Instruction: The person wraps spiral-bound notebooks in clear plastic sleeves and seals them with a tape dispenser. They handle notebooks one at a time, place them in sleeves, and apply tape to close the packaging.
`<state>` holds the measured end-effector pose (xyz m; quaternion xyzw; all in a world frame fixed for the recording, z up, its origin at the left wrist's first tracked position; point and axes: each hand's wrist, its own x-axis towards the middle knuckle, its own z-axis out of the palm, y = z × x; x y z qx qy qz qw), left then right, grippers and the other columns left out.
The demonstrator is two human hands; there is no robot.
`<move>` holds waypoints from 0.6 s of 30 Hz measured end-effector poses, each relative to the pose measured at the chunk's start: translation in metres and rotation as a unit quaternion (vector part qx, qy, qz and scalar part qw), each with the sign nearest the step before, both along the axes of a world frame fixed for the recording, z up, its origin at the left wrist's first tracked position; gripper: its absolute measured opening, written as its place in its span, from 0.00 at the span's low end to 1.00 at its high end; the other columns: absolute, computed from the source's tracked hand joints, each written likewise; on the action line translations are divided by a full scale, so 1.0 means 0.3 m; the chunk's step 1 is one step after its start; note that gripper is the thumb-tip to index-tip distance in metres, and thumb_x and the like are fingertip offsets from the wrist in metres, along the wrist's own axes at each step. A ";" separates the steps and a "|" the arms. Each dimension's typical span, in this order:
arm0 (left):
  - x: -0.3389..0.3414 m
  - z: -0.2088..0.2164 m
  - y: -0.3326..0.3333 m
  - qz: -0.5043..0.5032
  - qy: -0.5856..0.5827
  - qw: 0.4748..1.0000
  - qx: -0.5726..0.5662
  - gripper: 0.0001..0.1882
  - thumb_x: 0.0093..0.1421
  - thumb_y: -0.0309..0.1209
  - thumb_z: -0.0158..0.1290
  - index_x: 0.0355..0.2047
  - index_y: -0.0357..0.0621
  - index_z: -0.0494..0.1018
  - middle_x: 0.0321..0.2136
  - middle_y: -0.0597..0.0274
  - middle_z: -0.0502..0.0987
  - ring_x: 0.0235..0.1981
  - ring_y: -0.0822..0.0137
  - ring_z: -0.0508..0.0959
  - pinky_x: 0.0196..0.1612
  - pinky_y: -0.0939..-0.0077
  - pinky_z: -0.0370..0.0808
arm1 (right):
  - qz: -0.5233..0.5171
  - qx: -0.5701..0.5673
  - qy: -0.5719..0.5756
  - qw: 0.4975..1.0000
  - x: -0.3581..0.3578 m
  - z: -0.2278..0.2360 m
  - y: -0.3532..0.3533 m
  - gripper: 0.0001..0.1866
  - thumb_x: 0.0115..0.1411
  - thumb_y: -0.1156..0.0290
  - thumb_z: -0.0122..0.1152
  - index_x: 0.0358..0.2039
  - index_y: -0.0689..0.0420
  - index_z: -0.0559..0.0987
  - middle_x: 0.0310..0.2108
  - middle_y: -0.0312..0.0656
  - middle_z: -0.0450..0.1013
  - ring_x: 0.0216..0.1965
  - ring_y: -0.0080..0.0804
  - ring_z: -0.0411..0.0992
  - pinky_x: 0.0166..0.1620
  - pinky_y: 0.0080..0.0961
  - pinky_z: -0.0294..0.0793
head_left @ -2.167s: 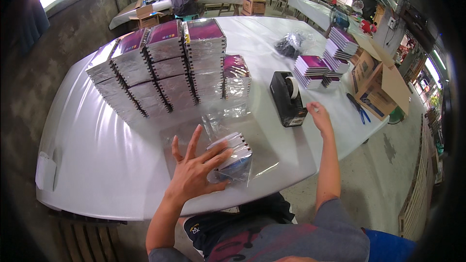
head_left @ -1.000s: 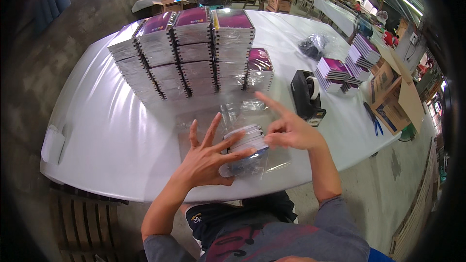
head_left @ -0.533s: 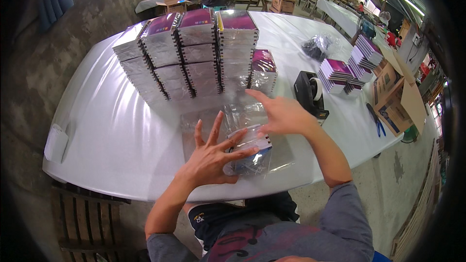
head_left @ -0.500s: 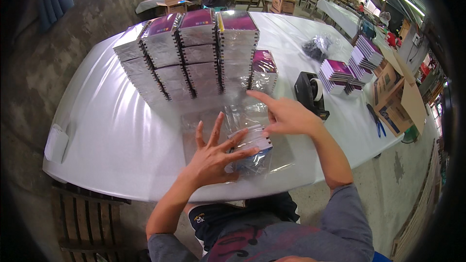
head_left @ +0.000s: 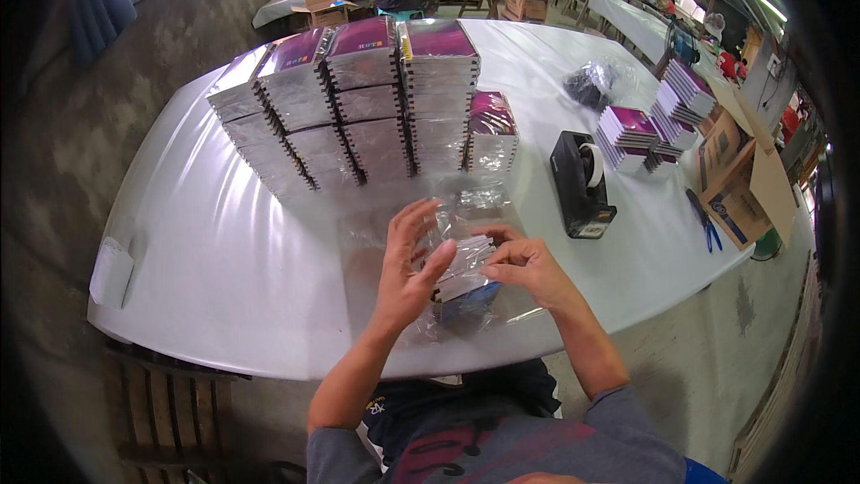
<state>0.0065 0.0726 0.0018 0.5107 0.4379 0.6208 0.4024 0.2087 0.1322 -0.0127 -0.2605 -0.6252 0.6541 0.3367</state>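
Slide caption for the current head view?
Left hand and right hand at a plastic-wrapped bundle of ring-bound notebooks, black tape dispenser at right.

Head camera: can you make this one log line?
left hand: open, beside notebook bundle | right hand: at clear wrap | tape dispenser: farther right

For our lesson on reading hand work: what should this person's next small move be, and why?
Probably smooth the clear film down over the booklet bundle with the left hand: that hand is open at the bundle's left side, the film looks wrinkled, and the right hand has its fingertips at the bundle's right side.
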 end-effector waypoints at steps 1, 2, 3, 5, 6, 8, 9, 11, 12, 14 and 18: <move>-0.005 0.005 -0.015 -0.038 -0.125 0.989 -0.074 0.48 0.40 0.41 0.70 0.61 0.49 0.59 0.57 0.51 0.60 0.57 0.49 0.65 0.57 0.56 0.65 | -0.004 -0.037 -0.006 0.999 -0.009 0.016 -0.006 0.09 0.49 0.72 0.69 0.32 0.58 0.82 0.57 0.44 0.63 0.58 0.33 0.61 0.57 0.29 0.58; -0.019 -0.017 -0.011 -0.068 -0.037 0.995 -0.063 0.63 0.37 0.43 0.71 0.66 0.47 0.41 0.56 0.45 0.59 0.55 0.48 0.66 0.54 0.59 0.68 | -0.008 -0.074 -0.011 0.997 -0.013 0.026 -0.006 0.09 0.48 0.72 0.69 0.32 0.59 0.82 0.57 0.44 0.63 0.58 0.33 0.61 0.57 0.28 0.58; -0.009 -0.021 -0.023 -0.051 0.032 0.997 -0.055 0.63 0.36 0.42 0.71 0.66 0.47 0.40 0.55 0.45 0.60 0.55 0.48 0.66 0.53 0.59 0.68 | 0.011 -0.044 -0.008 0.999 -0.015 0.028 0.002 0.09 0.48 0.72 0.70 0.32 0.58 0.82 0.57 0.45 0.63 0.59 0.34 0.61 0.57 0.29 0.58; 0.025 -0.003 -0.052 -0.013 0.163 0.986 -0.035 0.64 0.35 0.39 0.71 0.66 0.47 0.40 0.52 0.44 0.62 0.53 0.49 0.68 0.53 0.59 0.69 | 0.052 0.017 -0.010 0.998 -0.021 0.040 0.021 0.10 0.48 0.72 0.70 0.32 0.57 0.82 0.57 0.46 0.62 0.59 0.34 0.60 0.58 0.29 0.58; 0.029 -0.006 -0.054 -0.010 0.187 0.982 -0.025 0.64 0.35 0.38 0.72 0.66 0.47 0.39 0.51 0.44 0.63 0.52 0.49 0.69 0.52 0.60 0.69 | 0.072 0.059 -0.018 0.996 -0.016 0.052 0.025 0.10 0.48 0.71 0.70 0.32 0.57 0.81 0.57 0.46 0.62 0.59 0.35 0.60 0.58 0.29 0.58; 0.028 -0.009 -0.059 0.001 0.235 0.972 -0.005 0.66 0.34 0.36 0.72 0.66 0.47 0.38 0.49 0.45 0.65 0.50 0.50 0.71 0.51 0.61 0.70 | 0.116 0.142 -0.031 0.982 0.003 0.080 0.029 0.11 0.48 0.71 0.70 0.32 0.57 0.81 0.57 0.46 0.62 0.60 0.35 0.59 0.58 0.30 0.58; 0.027 -0.012 -0.063 0.001 0.237 0.972 -0.002 0.66 0.34 0.35 0.72 0.66 0.47 0.38 0.47 0.45 0.67 0.49 0.51 0.72 0.51 0.61 0.70 | 0.109 0.150 -0.046 0.981 0.010 0.078 0.030 0.11 0.48 0.71 0.70 0.32 0.57 0.81 0.57 0.46 0.62 0.60 0.35 0.59 0.58 0.30 0.58; 0.030 -0.022 -0.062 -0.001 0.242 0.970 0.008 0.65 0.34 0.33 0.71 0.66 0.48 0.37 0.44 0.46 0.69 0.46 0.51 0.73 0.50 0.62 0.71 | 0.091 0.169 -0.076 0.978 0.025 0.072 0.024 0.11 0.47 0.71 0.70 0.32 0.56 0.81 0.57 0.47 0.63 0.60 0.36 0.59 0.59 0.31 0.57; 0.027 -0.033 -0.060 -0.005 0.215 0.977 -0.007 0.65 0.36 0.34 0.71 0.66 0.49 0.37 0.44 0.46 0.69 0.47 0.53 0.73 0.50 0.63 0.70 | 0.082 0.138 -0.071 0.985 0.024 0.056 0.021 0.11 0.48 0.71 0.70 0.32 0.56 0.80 0.56 0.46 0.63 0.58 0.35 0.60 0.58 0.31 0.58; 0.025 -0.051 -0.053 -0.017 0.160 0.986 -0.035 0.64 0.38 0.36 0.72 0.66 0.51 0.37 0.42 0.48 0.71 0.47 0.56 0.72 0.50 0.63 0.69 | 0.058 0.076 -0.061 0.994 0.021 0.028 0.016 0.11 0.48 0.70 0.70 0.33 0.56 0.80 0.55 0.45 0.65 0.55 0.33 0.63 0.57 0.30 0.61; 0.024 -0.050 -0.037 -0.015 0.087 0.994 -0.070 0.61 0.41 0.34 0.70 0.66 0.47 0.38 0.41 0.50 0.72 0.44 0.60 0.74 0.47 0.69 0.71 | 0.019 -0.079 -0.029 0.996 -0.026 0.050 0.010 0.11 0.49 0.71 0.69 0.32 0.57 0.77 0.51 0.41 0.68 0.47 0.27 0.67 0.51 0.25 0.65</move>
